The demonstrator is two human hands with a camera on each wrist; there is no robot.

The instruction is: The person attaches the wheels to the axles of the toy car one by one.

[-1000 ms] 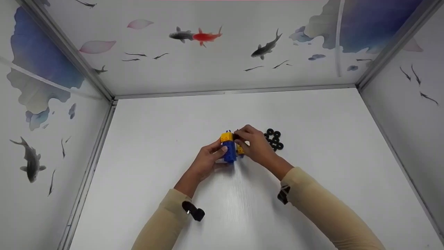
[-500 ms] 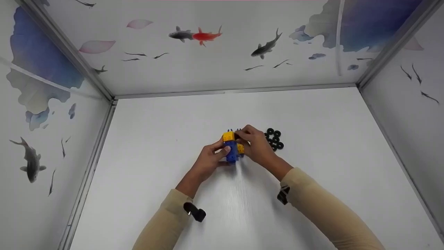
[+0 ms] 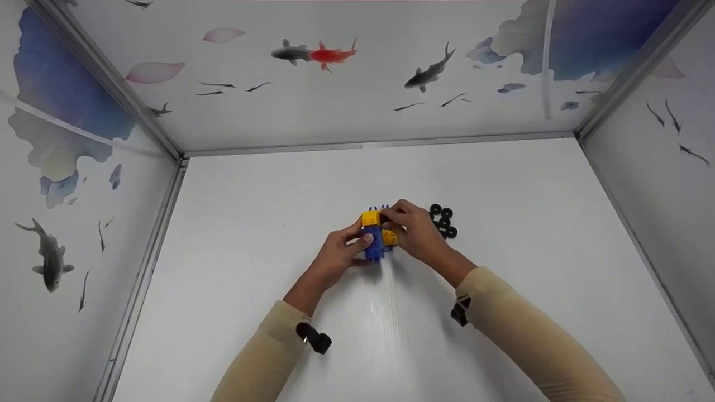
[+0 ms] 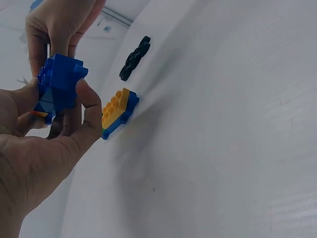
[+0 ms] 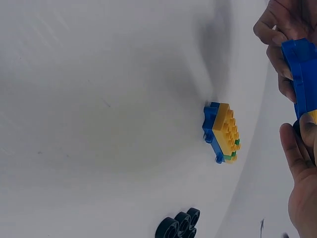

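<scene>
In the head view my left hand [image 3: 335, 255] holds a toy car of building bricks [image 3: 373, 243], with a blue base and a yellow brick at its far end. The left wrist view shows my thumb and fingers around its blue base [image 4: 67, 82], clear above the table. My right hand [image 3: 416, 231] is at the car's right side near the yellow end. Between its fingertips shows a small black wheel [image 5: 297, 127], mostly hidden by them. A second brick car [image 5: 223, 130], with yellow bricks and a bit of green on a blue base, stands on the table below.
Several loose black wheels [image 3: 445, 222] lie on the white table [image 3: 279, 195] right of my right hand. Walls with painted fish [image 3: 332, 54] enclose the table at the back and both sides.
My left hand and the car in it have shifted slightly right. More of the second car shows between the hands. The right hand stays at the car's side.
</scene>
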